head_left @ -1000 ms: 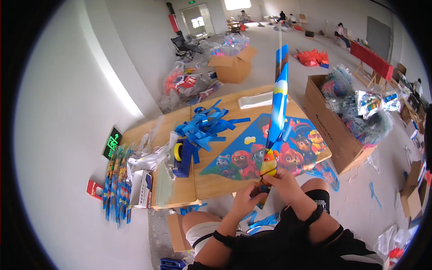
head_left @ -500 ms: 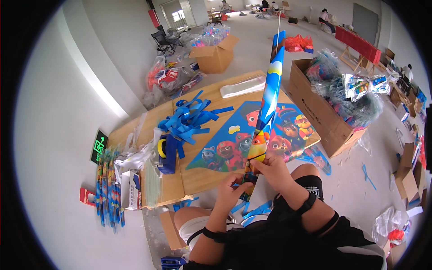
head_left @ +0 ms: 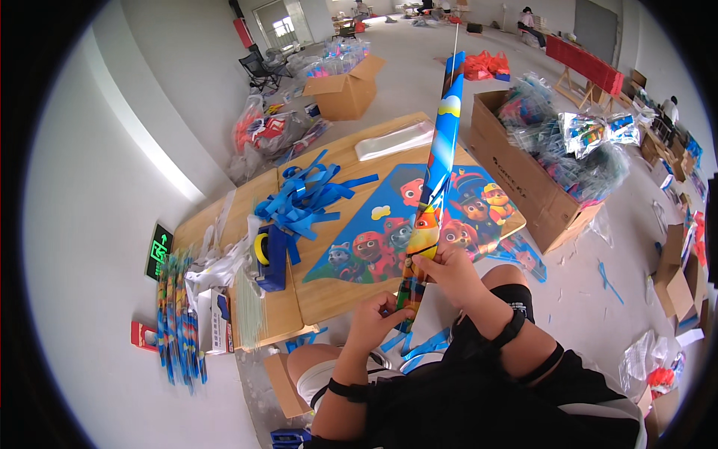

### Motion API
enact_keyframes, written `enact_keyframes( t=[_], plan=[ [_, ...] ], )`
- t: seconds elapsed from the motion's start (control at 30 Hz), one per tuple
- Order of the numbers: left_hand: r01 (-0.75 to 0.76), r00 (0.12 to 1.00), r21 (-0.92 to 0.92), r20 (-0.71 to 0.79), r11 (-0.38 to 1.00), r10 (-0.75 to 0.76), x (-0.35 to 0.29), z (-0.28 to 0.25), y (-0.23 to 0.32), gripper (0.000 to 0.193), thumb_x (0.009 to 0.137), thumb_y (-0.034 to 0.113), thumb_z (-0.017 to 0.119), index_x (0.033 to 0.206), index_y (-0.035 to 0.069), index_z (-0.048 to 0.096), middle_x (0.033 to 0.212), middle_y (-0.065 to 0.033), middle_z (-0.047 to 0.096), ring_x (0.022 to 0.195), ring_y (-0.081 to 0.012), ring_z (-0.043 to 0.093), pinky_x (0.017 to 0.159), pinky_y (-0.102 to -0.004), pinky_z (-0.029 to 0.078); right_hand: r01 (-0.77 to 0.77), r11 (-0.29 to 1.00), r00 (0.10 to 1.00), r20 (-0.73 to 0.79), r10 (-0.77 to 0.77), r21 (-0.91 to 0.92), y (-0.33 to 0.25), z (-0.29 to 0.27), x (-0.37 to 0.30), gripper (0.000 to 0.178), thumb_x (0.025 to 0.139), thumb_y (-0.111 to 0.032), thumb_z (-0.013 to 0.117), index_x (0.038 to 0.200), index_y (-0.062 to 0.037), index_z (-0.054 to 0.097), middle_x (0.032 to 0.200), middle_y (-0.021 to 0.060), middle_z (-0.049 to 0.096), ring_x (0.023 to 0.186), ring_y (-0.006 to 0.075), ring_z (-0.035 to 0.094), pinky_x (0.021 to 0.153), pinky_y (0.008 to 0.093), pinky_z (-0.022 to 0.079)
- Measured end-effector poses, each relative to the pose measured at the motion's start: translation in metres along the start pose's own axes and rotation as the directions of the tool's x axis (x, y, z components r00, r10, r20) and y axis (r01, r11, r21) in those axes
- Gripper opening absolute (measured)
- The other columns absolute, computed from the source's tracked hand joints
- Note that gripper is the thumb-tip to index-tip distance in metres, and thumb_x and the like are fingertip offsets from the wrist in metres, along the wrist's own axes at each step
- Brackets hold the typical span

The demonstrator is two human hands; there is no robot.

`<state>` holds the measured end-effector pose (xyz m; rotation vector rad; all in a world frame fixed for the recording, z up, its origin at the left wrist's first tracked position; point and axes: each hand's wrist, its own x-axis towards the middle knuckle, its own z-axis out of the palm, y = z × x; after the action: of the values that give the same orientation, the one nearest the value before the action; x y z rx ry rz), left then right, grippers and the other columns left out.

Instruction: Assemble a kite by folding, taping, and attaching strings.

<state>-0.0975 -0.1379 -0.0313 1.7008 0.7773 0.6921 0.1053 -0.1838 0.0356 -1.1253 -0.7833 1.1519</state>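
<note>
A folded kite point(head_left: 443, 142) of shiny blue, yellow and red printed film stands upright in front of me as a long narrow roll, tilted slightly right. A thin rod sticks out of its top. My right hand point(head_left: 451, 273) pinches it low down between thumb and fingers. Just below, my left hand point(head_left: 372, 320) grips near its bottom end, fingers curled behind it. Behind the roll, a spread kite point(head_left: 360, 254) with cartoon dogs lies flat on the wooden table point(head_left: 329, 299), partly hidden by the roll.
Blue ribbon strips point(head_left: 303, 198) are heaped on the table beside a blue tape dispenser point(head_left: 274, 262). White plastic strips point(head_left: 393, 142) lie at the far edge. Several rolled kites point(head_left: 178, 322) hang at left. A large cardboard box point(head_left: 516, 176) of bagged goods stands at right.
My hands are slightly farther apart along the folded kite, the left one lower. The whole view has shifted a little to the left.
</note>
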Motion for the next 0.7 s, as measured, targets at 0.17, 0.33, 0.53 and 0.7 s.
enact_keyframes(
  t=[0.17,0.33,0.53,0.7],
  plan=[
    [0.021,0.998,0.174,-0.064,0.984,-0.01,0.003,0.007,0.018,0.03,0.078,0.015,0.087,0.077,0.005,0.059,0.059,0.0002,0.051,0.057,-0.0095,0.047,0.054,-0.0264,0.041,0.013,0.983,1.0,0.006,-0.013,-0.186,0.006,-0.008,0.001,0.017,0.097,-0.012,0.068,0.105,0.0029,0.07,0.084,0.0018,0.069,0.067,0.0081,0.06,0.061,0.0259,0.048],
    [-0.246,0.901,0.284,-0.285,0.927,0.326,0.0,0.009,0.043,0.028,0.083,0.013,0.082,0.101,0.001,0.064,0.091,-0.0073,0.063,0.083,-0.016,0.063,0.074,-0.0296,0.051,0.089,0.96,0.996,0.009,-0.09,-0.264,0.017,-0.013,0.012,0.02,0.099,-0.008,0.063,0.116,0.0018,0.067,0.099,0.0056,0.073,0.083,0.0117,0.069,0.073,0.0278,0.056],
    [-0.547,0.539,-0.569,0.321,0.614,0.778,-0.036,-0.004,0.213,0.025,0.098,0.005,0.061,0.122,0.002,0.064,0.114,-0.0124,0.065,0.106,-0.0273,0.063,0.092,-0.0365,0.049,0.063,0.985,0.971,-0.218,-0.098,-0.161,0.06,-0.047,0.025,0.021,0.098,-0.016,0.064,0.114,-0.003,0.068,0.101,0.0051,0.072,0.084,0.0143,0.068,0.077,0.0282,0.055],
    [-0.352,0.521,-0.857,0.155,0.377,0.84,-0.063,0.03,0.271,0.025,0.104,0.02,0.054,0.11,-0.001,0.066,0.101,-0.0128,0.06,0.094,-0.0263,0.055,0.084,-0.04,0.04,0.061,0.998,0.986,-0.159,-0.055,0.035,0.128,-0.153,0.044,0.019,0.101,-0.016,0.062,0.116,-0.0046,0.064,0.097,0.0025,0.068,0.08,0.0119,0.067,0.068,0.024,0.055]
  ],
)
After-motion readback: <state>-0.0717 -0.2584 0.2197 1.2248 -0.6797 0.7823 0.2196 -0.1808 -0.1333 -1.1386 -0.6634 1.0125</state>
